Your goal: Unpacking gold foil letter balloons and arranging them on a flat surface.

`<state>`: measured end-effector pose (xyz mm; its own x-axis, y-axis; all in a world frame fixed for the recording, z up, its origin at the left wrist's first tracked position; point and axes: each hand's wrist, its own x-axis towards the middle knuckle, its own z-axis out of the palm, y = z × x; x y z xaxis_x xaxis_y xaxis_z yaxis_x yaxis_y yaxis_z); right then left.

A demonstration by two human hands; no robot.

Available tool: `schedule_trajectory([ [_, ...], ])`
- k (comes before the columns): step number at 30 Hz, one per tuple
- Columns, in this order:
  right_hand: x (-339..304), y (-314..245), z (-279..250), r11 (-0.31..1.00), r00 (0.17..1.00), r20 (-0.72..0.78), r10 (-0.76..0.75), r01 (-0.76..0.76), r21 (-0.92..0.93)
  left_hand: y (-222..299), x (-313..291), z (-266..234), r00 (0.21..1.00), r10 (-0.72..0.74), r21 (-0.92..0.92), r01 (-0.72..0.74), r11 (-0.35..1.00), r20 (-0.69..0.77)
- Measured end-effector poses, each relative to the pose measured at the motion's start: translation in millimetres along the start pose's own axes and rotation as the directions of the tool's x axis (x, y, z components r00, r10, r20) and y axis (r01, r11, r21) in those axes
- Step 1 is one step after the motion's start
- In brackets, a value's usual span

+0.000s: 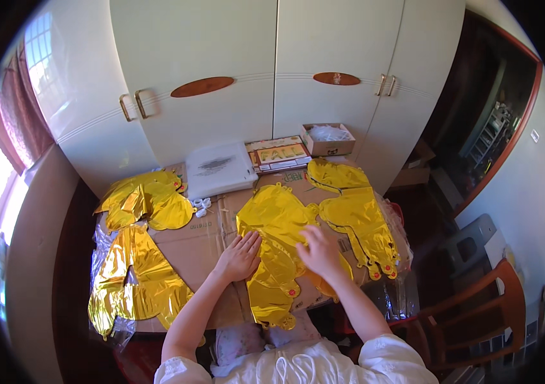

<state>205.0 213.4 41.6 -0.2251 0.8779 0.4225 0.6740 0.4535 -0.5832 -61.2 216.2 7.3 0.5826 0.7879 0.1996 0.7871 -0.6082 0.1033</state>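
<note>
A flat gold foil balloon [272, 214] lies in front of me on the cardboard-covered table. My left hand [240, 256] rests palm down on its left edge, fingers stretched out. Over its right side is my right hand [318, 251], fingers apart and slightly bent, with nothing visible in them; whether it touches the foil I cannot tell. Another flat gold balloon [362, 214] with small red-marked tabs lies to the right. On the left are a crinkled, forked gold balloon [135, 275] and, farther back, more gold foil [147, 201].
Along the back stand a white plastic-wrapped stack [220, 173], a printed flat package [277, 153] and a small box [329, 142] of clear plastic pieces. A small white bundle [202, 206] sits near the left foil. White cabinets [202, 121] rise behind; a wooden chair [477, 307] stands right.
</note>
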Motion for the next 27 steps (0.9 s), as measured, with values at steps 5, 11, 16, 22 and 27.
schedule_trajectory([
  [5,-23,40,-35,0.878,0.94,0.089,0.329,-0.27,-0.395,0,-1,2,1.0,0.006,0.012,-0.005,1.0,-0.012],
  [11,-20,53,-34,0.851,0.861,0.188,0.472,-0.39,-0.351,3,1,0,1.0,0.002,0.019,-0.002,1.0,-0.015],
  [16,-8,60,-34,0.872,0.835,0.314,0.451,-0.337,-0.355,2,0,1,1.0,-0.003,0.025,0.004,1.0,-0.021],
  [22,-5,63,-36,0.83,0.811,0.231,0.537,-0.558,0.031,4,0,-3,1.0,-0.006,0.037,0.006,0.999,0.008],
  [27,8,58,-33,0.763,0.75,0.291,0.593,-0.64,0.094,5,0,-6,1.0,-0.013,0.018,0.012,1.0,0.025],
])
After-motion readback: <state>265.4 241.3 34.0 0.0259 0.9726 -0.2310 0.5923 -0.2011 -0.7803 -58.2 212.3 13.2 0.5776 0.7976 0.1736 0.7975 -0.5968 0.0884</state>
